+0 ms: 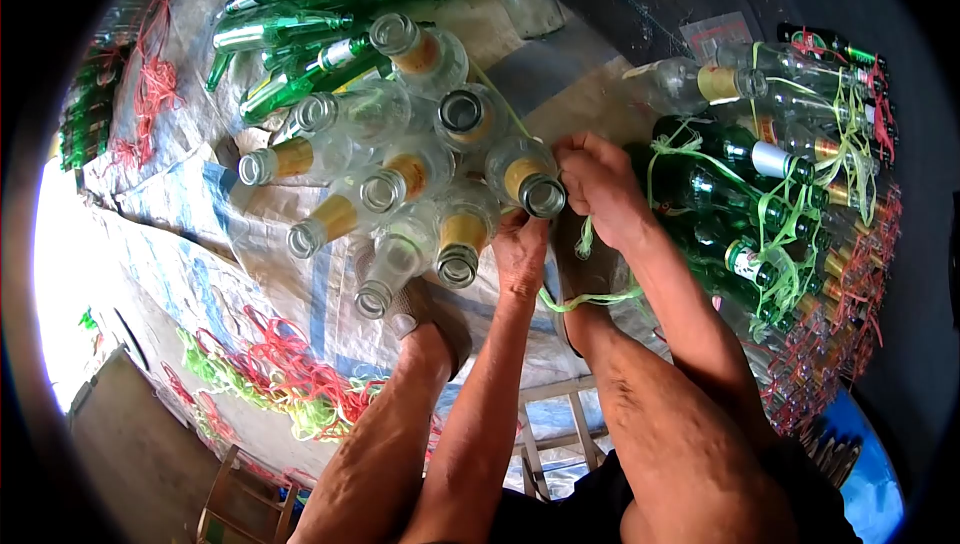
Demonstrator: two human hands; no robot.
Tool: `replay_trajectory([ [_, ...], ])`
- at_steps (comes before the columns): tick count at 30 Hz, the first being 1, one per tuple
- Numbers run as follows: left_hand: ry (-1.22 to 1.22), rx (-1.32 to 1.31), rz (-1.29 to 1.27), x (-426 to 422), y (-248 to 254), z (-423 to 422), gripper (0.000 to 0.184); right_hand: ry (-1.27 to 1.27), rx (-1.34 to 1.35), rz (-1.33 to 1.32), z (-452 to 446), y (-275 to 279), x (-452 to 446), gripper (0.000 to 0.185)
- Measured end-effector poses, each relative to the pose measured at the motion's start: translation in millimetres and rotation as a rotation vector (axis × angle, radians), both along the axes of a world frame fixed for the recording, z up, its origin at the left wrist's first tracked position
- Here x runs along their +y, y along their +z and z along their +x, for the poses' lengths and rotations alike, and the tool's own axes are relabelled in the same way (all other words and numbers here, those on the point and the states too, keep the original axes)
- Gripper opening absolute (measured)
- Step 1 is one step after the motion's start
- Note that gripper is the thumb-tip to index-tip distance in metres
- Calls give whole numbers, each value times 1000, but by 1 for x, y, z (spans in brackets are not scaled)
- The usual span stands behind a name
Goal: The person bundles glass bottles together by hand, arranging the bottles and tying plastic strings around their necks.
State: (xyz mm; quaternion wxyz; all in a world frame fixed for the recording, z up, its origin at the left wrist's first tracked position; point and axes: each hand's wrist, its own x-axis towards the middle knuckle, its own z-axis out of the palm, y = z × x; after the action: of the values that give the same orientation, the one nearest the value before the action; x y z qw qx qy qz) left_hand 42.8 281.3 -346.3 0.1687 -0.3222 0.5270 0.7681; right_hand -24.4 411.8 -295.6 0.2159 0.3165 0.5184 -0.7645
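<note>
A cluster of clear glass bottles (365, 114) stands in front of me, mouths up and leaning outward, several with gold neck labels. Around the cluster's far right side runs a thin yellow-green string (503, 101). My right hand (600, 184) is closed in a pinch beside the nearest right bottle (522, 166), with a knotted end of green string (585, 240) hanging below it. Just under that bottle's mouth, my left hand (522, 249) has its fingers curled in against the cluster; what they grip is hidden. Another length of green string (600, 299) trails past my right leg.
Green bottles (310, 29) lie piled at the far left. Bundles of green bottles (740, 169) and clear ones (790, 69), tied with string, lie on the right. Red and green string (285, 369) is heaped on the sheeting (270, 274). My feet flank the cluster's near side.
</note>
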Motion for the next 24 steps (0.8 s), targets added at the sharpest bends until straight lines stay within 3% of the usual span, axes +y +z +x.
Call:
replay_trajectory([
  [4, 59, 7, 79, 4, -10, 3, 28, 100, 11, 52, -5, 5, -1, 13],
  [8, 87, -87, 119, 6, -3, 2, 19, 382, 288, 457, -8, -3, 5, 16],
  [11, 165, -109, 205, 9, 8, -3, 13, 543, 536, 901, -20, -5, 6, 16],
  [12, 178, -120, 232, 8, 10, -4, 14, 581, 526, 905, -28, -5, 5, 18],
  [15, 178, -179, 287, 5, 12, -3, 19, 426, 820, 1003, -56, -10, -8, 22],
  [19, 178, -168, 327, 7, 10, -1, 16, 417, 745, 634, -106, -15, -20, 25],
  [24, 167, -225, 365, 6, -5, 7, 17, 489, 650, 506, -163, -12, -44, 27],
])
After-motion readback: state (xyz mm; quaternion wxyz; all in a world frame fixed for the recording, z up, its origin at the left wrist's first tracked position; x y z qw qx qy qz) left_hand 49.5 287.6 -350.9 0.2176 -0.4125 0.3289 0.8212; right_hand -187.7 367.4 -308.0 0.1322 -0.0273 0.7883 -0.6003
